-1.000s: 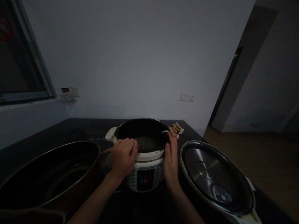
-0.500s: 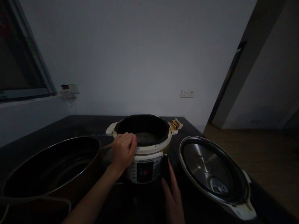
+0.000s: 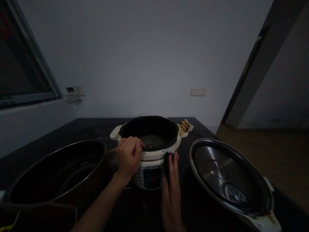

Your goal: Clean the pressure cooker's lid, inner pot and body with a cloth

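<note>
A white electric pressure cooker (image 3: 147,161) stands open on the dark counter (image 3: 91,127), with a control panel on its front and a dark, bare inside. My left hand (image 3: 127,157) is closed over the cooker's front left rim. My right hand (image 3: 171,190) reaches up to the cooker's right front side, fingers straight and together, pressing a small dark pad (image 3: 166,165) against the white wall just below the rim.
A large dark inner pot (image 3: 55,170) sits left of the cooker. The cooker's lid (image 3: 229,177) lies upside down on the right, near the counter's edge. Wall sockets (image 3: 198,91) are behind, a window (image 3: 21,74) is on the left, and a doorway (image 3: 253,71) on the right.
My right hand left the cooker's right rim, dropped down beside the cooker, and has come back up against its right front side. My left hand stayed on the rim.
</note>
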The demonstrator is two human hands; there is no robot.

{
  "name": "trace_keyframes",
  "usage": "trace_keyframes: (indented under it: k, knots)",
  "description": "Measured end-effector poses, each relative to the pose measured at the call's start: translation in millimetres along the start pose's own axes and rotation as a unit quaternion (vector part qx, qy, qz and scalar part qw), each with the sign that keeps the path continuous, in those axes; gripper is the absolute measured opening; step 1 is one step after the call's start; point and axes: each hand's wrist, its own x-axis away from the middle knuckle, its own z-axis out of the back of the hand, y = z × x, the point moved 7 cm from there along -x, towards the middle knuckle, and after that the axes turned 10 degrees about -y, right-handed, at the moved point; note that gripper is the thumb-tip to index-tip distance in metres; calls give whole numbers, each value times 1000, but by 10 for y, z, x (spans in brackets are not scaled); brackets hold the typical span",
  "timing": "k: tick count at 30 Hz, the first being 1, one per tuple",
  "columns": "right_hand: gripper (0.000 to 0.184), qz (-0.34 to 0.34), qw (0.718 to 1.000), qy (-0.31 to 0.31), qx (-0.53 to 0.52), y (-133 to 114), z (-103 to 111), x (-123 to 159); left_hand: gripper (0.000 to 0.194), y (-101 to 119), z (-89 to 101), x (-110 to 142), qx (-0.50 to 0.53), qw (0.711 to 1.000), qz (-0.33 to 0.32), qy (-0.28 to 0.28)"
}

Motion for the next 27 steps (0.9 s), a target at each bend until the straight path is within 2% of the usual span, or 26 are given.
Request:
trace_keyframes:
  k: [7, 9, 10, 12, 14, 15, 16, 18, 21, 22, 24, 25, 27]
  knots:
    - [63, 85, 990, -19, 111, -119, 1, -2, 39, 21, -36, -15, 1, 1000, 6, 10]
    - [66, 107, 984, -51, 133, -175, -27, 22, 40, 26, -55, -29, 3, 1000, 5, 10]
    - [67, 120, 979, -90, 135, -219, -66, 50, 40, 24, -66, -39, 4, 1000, 4, 9]
    - [67, 129, 963, -220, 90, -312, -179, 154, 41, 7, -87, -65, 8, 1000, 1, 3]
    - [57, 65, 940, -333, -19, -342, -233, 296, 42, -24, -104, -99, 17, 1000, 0, -8]
    - [50, 9, 932, -353, -86, -321, -215, 355, 41, -40, -108, -118, 23, 1000, -1, -15]
    - [43, -55, 927, -339, -153, -270, -166, 395, 38, -54, -107, -136, 28, 999, -3, -24]
    - [41, -186, 913, -237, -274, -77, -23, 447, 33, -69, -80, -165, 56, 998, -13, -36]
    - [56, -331, 852, -83, -397, 243, 107, 539, 31, -44, 69, -144, 117, 993, -20, -17]
    - [60, -359, 834, -55, -416, 316, 125, 560, 31, -13, 144, -107, 128, 992, -19, -2]
    - [66, -371, 819, -38, -436, 372, 151, 553, 27, 102, 283, 20, 128, 992, -17, 9]
    - [66, -364, 818, -42, -443, 365, 164, 537, 25, 181, 329, 109, 126, 992, -19, -1]
    - [65, -343, 821, -69, -451, 307, 181, 508, 24, 350, 323, 329, 144, 987, -21, -71]
